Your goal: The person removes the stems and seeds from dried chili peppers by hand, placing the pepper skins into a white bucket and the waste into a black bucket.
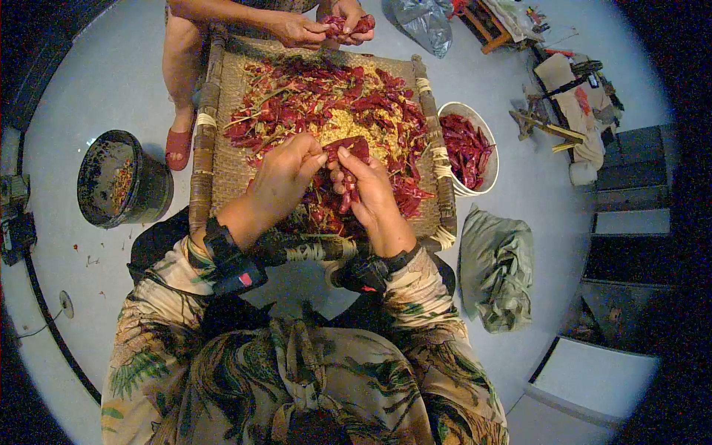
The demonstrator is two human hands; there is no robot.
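Fingers: those of both hands are pinched closed on one dried red chili (354,148); the left thumb and fingertips (313,157) meet the right ones at its top end.
Left hand: the left hand (285,178) comes in from the lower left and grips the chili's left side, knuckles up.
Right hand: the right hand (374,193) grips the right side of the same chili, and more red pods are tucked under its palm.
Chili: it is held just above the near half of the tray, between the two hands, clear of the heap.
Tray: a woven tray (202,141) with bamboo side rails lies on the floor right in front of the person's knees.
Heap: loose red chilies (311,96) and stems cover the far half, with pale seeds (348,122) in the middle.
Co-worker: another person's hands (297,30) at the far edge hold a bunch of chilies; a foot in a red sandal (179,146) stands beside the tray's left rail.
Bowl: a white bowl (493,159) full of chilies touches the tray's right rail.
Bucket: a black bucket (152,189) stands left of the tray, some scraps inside.
Cloth: a green bundle (497,267) lies on the floor near the bowl.
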